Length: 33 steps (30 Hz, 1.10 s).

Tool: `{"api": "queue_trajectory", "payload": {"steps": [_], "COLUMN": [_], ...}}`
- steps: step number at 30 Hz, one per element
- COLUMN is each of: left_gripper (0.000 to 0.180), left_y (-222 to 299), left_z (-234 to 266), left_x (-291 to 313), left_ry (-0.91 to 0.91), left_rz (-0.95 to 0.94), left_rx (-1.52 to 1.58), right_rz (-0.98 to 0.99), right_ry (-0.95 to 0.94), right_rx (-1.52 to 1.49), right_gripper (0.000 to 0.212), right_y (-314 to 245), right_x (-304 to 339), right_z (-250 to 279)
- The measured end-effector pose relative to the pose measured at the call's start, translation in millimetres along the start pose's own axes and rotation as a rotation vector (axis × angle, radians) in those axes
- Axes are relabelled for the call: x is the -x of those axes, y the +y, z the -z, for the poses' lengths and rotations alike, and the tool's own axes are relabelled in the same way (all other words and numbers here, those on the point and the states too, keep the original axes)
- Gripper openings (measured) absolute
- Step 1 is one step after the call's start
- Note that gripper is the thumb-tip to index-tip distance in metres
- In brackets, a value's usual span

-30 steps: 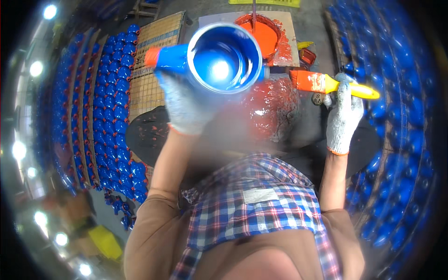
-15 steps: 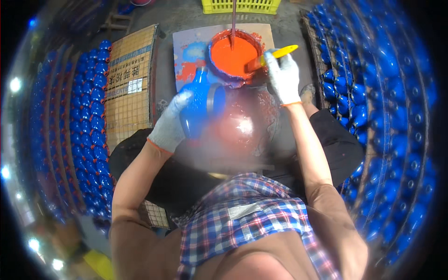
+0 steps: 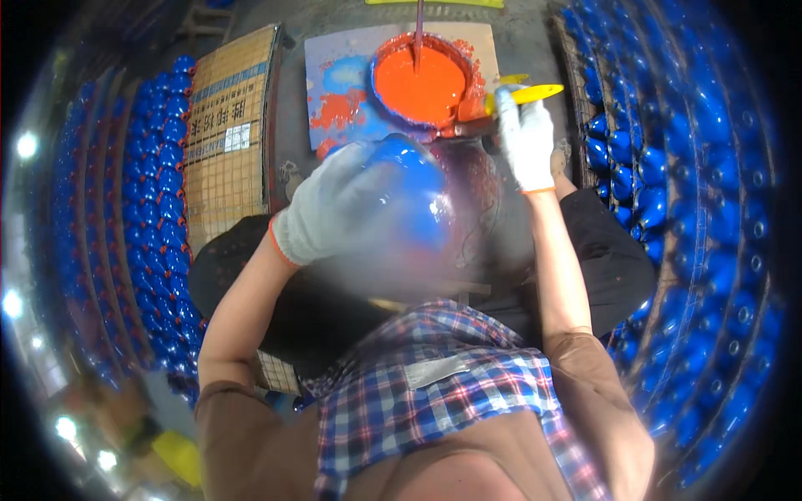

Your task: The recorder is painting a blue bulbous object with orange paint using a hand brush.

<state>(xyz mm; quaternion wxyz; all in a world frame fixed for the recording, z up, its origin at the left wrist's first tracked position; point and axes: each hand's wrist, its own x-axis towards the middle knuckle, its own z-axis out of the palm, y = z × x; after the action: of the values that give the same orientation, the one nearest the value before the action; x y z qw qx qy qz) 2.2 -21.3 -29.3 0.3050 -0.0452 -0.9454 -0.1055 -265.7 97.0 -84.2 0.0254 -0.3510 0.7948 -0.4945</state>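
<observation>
My left hand (image 3: pixel 330 200), in a white knit glove with an orange cuff, is closed on a glossy blue rounded part (image 3: pixel 413 179). The part is blurred and hangs over my lap, just nearer than the paint tub; its exact kind does not show. A yellow-handled paintbrush (image 3: pixel 541 93) is gripped in my right hand (image 3: pixel 526 142), also gloved. The brush's orange-coated bristles lie by the right rim of the tub (image 3: pixel 376 98), which holds orange-red paint (image 3: pixel 422 83) with a stick (image 3: pixel 419 25) standing in it.
Beneath the tub lies a paint-spattered board (image 3: pixel 322 54). Rows of blue parts (image 3: pixel 154 200) with red-orange ends stand at the left beside a wire-covered cardboard panel (image 3: pixel 221 171). More blue parts (image 3: pixel 710 209) fill racks at the right. A yellow crate (image 3: pixel 439 2) shows at the far edge.
My left hand has moved right and turned the blue part, so its rounded side faces up. My right hand has drawn the brush a little rightward, its bristles now at the tub's rim.
</observation>
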Motion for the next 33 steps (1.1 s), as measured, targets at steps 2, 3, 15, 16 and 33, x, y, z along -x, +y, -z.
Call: {"api": "queue_trajectory", "payload": {"steps": [2,3,15,16,33], "left_gripper": [0.051,0.048,0.048,0.048,0.074], "left_y": [4,4,28,29,38], "left_z": [-3,-3,-26,-26,-23], "left_x": [-4,-6,-27,-26,-28], "left_ry": [-0.024,-0.037,-0.126,-0.128,0.127], "left_rz": [-0.144,-0.296,-0.545,-0.546,0.263], "left_rx": [-0.031,-0.067,-0.047,-0.039,0.31], "right_rz": [-0.079,-0.194,-0.08,-0.021,0.526], "right_ry": [0.006,-0.038,-0.436,-0.453,-0.093], "right_rx": [-0.228,-0.359,-0.432,-0.395,0.091], "right_gripper": [0.027,0.029,0.038,0.038,0.018], "right_y": [-6,-13,-33,-33,-85], "right_x": [0,2,20,18,66], "right_z": [10,13,19,23,81]}}
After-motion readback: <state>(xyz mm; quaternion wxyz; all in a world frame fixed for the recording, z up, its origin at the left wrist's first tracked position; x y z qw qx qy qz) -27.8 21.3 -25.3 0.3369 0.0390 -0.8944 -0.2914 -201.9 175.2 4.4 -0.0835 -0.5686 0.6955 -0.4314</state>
